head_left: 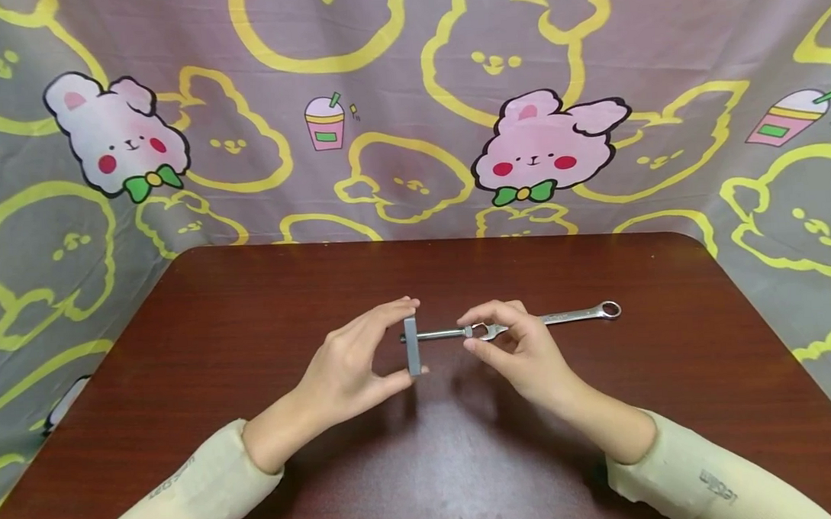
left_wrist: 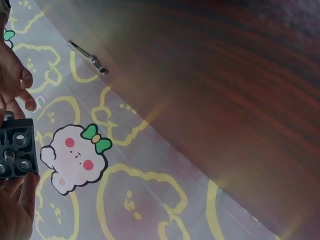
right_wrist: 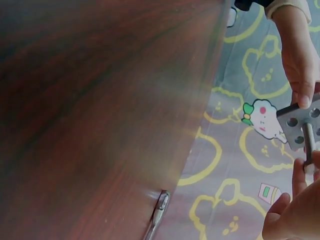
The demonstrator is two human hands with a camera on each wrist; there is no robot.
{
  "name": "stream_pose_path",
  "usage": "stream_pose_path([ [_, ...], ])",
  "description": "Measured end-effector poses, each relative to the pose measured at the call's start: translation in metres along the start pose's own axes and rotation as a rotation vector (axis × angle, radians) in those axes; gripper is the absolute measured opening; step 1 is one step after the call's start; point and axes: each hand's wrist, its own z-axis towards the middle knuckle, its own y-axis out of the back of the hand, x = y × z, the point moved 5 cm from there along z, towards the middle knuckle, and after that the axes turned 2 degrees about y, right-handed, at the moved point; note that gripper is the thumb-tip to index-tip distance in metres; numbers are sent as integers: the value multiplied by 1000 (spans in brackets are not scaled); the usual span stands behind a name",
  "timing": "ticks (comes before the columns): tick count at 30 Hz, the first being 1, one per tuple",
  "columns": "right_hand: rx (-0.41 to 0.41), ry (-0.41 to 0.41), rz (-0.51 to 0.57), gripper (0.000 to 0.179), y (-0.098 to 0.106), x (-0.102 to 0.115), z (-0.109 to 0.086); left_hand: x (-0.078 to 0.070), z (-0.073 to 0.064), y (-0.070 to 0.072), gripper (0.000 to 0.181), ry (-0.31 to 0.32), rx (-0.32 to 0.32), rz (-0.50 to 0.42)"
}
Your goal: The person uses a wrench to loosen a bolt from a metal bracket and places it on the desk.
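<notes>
My left hand (head_left: pixel 343 365) grips a grey rectangular plate (head_left: pixel 412 351) by its edges, fingers at the top and thumb at the bottom. In the right wrist view the plate (right_wrist: pixel 302 116) shows several round holes. A long metal bolt (head_left: pixel 442 335) passes through it, its end poking out slightly on the left side. At the bolt's head, my right hand (head_left: pixel 532 355) pinches with thumb and forefinger. Plate and bolt are held up above the table. Behind the right hand a combination wrench (head_left: pixel 575 316) lies on the table, its open end overlapped by the fingers.
The dark red-brown wooden table (head_left: pixel 252 296) has rounded far corners. A grey curtain (head_left: pixel 410 114) with yellow outlines and cartoon rabbits hangs behind it and along both sides.
</notes>
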Motion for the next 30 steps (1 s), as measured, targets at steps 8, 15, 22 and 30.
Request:
stream_pose_path([
  [8, 79, 4, 9, 23, 0, 1, 1, -1, -1, 0, 72, -14, 9, 6],
  [15, 245, -90, 177, 22, -3, -5, 0, -4, -1, -1, 72, -41, 11, 2],
  [22, 197, -63, 180, 25, -2, -6, 2, -5, -1, 0, 72, -54, 3, 1],
  [30, 100, -56, 76, 21, 1, -1, 1, -4, -1, 0, 71, -37, 11, 10],
])
